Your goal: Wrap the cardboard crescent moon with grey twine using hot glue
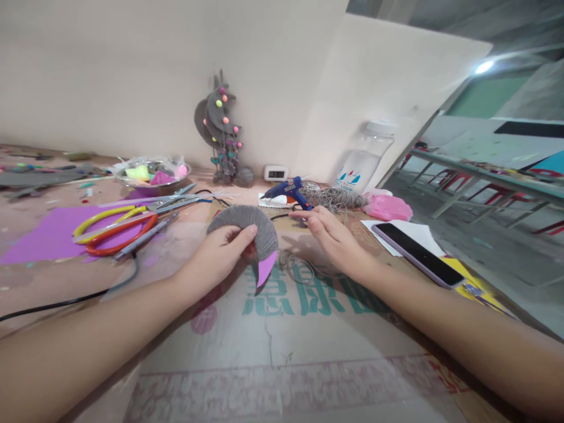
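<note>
Your crescent (247, 230) is wrapped in grey yarn over nearly its whole curve; only the pink paper tip (266, 268) at its lower end shows bare, so by my judgement the winding is close to done and that tip is what remains. It sits just above the cardboard sheet (282, 329), held up on edge by your left hand (222, 249), thumb pressed on its face and fingers clenched behind it. Your right hand (328, 235) lies right of the crescent, palm down with fingers stretched and closed on nothing that I can see; whether a strand runs under it, I cannot tell. Loose yarn (302, 267) lies just right of the crescent. Behind it rests the blue glue gun (288, 191), and farther back a finished crescent ornament (220, 126) leans on the wall. Left of the crescent lie the scissors (118, 226).
</note>
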{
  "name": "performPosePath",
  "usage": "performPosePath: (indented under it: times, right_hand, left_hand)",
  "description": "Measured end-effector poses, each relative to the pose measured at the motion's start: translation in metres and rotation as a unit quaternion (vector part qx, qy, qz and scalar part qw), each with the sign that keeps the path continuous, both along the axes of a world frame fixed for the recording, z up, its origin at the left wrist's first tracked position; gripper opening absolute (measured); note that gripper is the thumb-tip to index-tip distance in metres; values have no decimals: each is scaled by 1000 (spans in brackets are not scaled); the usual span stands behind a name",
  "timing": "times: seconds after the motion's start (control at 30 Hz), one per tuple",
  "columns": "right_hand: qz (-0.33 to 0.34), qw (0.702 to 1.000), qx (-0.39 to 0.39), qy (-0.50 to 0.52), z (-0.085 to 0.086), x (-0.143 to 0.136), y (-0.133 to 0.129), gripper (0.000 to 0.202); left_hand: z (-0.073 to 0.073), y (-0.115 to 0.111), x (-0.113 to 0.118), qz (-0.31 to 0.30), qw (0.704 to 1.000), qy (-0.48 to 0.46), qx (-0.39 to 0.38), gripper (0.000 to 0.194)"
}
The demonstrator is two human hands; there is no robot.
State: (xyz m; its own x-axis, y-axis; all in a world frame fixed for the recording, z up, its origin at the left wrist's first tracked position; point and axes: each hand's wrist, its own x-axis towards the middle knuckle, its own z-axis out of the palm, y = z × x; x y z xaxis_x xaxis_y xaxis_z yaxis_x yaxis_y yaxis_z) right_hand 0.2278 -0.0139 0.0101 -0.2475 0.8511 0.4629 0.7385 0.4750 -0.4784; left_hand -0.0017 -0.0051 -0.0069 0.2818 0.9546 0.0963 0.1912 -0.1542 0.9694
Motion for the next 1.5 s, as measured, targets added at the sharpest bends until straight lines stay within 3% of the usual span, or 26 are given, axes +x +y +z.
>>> performPosePath:
  times: [0.3,0.5,0.67,0.83,0.97,1.23,1.5]
  right_hand:
    - [33,998,-57,-25,-1,1,-29,38]
    - [-5,999,-8,-43,-1,1,-21,30]
    - [33,998,32,-51,-3,0,-24,29]
    - [70,995,31,-61,-3,-2,-28,45]
    - [103,989,76,-69,-7,-2,-24,30]
    - [98,975,118,-162,-7,-4,-23,27]
    - [85,972,107,-190,-6,-8,-26,26]
  left_hand:
    - [3,-1,3,21,1000,4,-21,36]
    - [5,-1,2,13,1000,12,-23,36]
    - [6,-3,2,20,999,24,-27,37]
    - [9,-4,4,32,999,37,-5,36]
    - [7,-3,4,30,999,38,-9,35]
    - [8,-4,2,25,998,50,1,36]
    - [8,-5,4,10,999,48,-5,36]
